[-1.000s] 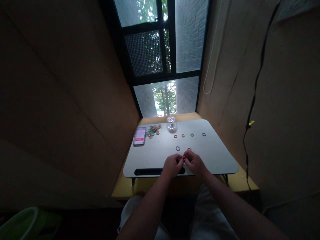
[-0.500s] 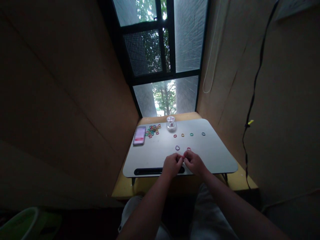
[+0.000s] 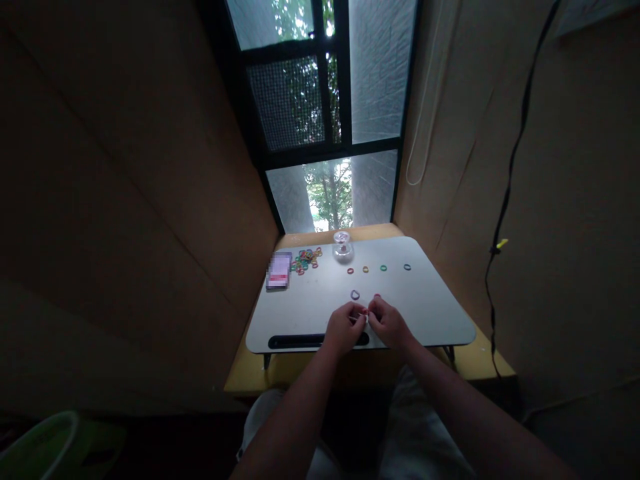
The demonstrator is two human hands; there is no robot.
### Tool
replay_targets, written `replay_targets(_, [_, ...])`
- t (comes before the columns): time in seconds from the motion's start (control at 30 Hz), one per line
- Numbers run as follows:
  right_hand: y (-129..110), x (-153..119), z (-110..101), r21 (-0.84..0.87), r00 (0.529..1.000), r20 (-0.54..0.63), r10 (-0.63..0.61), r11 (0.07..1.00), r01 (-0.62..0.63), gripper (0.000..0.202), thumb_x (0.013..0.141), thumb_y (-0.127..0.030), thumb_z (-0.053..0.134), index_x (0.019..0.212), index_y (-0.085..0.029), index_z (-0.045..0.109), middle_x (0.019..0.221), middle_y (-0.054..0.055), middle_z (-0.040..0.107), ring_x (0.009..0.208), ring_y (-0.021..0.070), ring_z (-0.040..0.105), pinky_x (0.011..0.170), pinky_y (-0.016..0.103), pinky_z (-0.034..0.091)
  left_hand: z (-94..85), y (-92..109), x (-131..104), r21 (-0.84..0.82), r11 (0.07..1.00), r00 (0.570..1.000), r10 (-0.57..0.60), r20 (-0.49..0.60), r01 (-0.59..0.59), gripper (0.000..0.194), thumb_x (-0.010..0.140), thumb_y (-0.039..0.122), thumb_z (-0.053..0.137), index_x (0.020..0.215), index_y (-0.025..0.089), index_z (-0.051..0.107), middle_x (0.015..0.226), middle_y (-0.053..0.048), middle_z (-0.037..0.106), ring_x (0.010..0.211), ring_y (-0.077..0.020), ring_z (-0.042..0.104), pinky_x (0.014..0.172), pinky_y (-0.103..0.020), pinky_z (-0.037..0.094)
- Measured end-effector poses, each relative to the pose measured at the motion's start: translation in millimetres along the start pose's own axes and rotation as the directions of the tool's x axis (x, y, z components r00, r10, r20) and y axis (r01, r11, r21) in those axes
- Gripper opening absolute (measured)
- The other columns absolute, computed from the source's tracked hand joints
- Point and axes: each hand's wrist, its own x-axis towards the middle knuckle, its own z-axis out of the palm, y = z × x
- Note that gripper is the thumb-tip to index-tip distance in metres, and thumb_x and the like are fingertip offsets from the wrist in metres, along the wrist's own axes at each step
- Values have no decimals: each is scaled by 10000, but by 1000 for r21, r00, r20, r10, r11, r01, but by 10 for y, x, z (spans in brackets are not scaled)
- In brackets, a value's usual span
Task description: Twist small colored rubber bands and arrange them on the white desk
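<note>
My left hand (image 3: 343,328) and my right hand (image 3: 389,324) meet above the front of a white lap table (image 3: 300,310), fingertips pinched together. Between them is a small red band (image 3: 365,312), perhaps a hair tie, mostly hidden by the fingers. Just beyond lies a purple band (image 3: 352,294), bent out of round. A pink-red band (image 3: 377,296) shows partly behind my right hand. Farther back, a red band (image 3: 351,273), a yellow band (image 3: 365,272), a green band (image 3: 383,270) and a dark band (image 3: 407,269) form a spaced row.
A heap of coloured bands (image 3: 306,260) lies at the back left beside a phone (image 3: 279,271) with a blurred screen. A clear jar (image 3: 343,250) stands at the back edge. Along the front runs a black slot strip (image 3: 295,342). Walls close in on both sides.
My fingers have shifted slightly around the red band, and a bit more of it shows at the left fingertips. My right hand now covers more of the pink-red band behind it.
</note>
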Motion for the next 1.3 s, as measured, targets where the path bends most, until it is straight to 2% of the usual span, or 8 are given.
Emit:
replay_targets(0.33, [44,-5,29,4,1000,-3,-2,1000,2,77,789,-230,489,717,-216,467,586,-43,475,557,124,475,578,251,398,-13,-7,16,-59,998,1000,6,-1,-6,156,794,214,560,915,166,645,878,-38,684,785,-126,627,665,-225,518])
replay_targets(0.67, [9,-10,17,-15,1000,9,-2,1000,2,83,809,-244,468,733,-216,449,612,-38,488,574,126,486,596,249,387,-4,-33,21,-64,998,1000,2,-21,-3,145,810,240,558,904,170,642,866,-27,678,777,-116,620,644,-207,489])
replay_targets(1.03, [-18,-13,-4,-47,999,34,-20,999,22,119,828,-263,477,722,-210,471,593,-37,486,546,119,464,573,247,362,13,-45,20,52,998,999,-16,-46,18,185,828,342,534,805,171,598,681,23,597,608,-83,515,574,-201,394])
replay_targets(1.3, [-41,-16,-6,-26,999,41,-21,999,22,158,842,-277,485,704,-201,490,600,-27,511,556,118,459,555,238,334,27,-63,23,114,993,998,-28,-48,34,141,805,316,545,804,183,591,635,40,568,571,-83,485,553,-210,350])
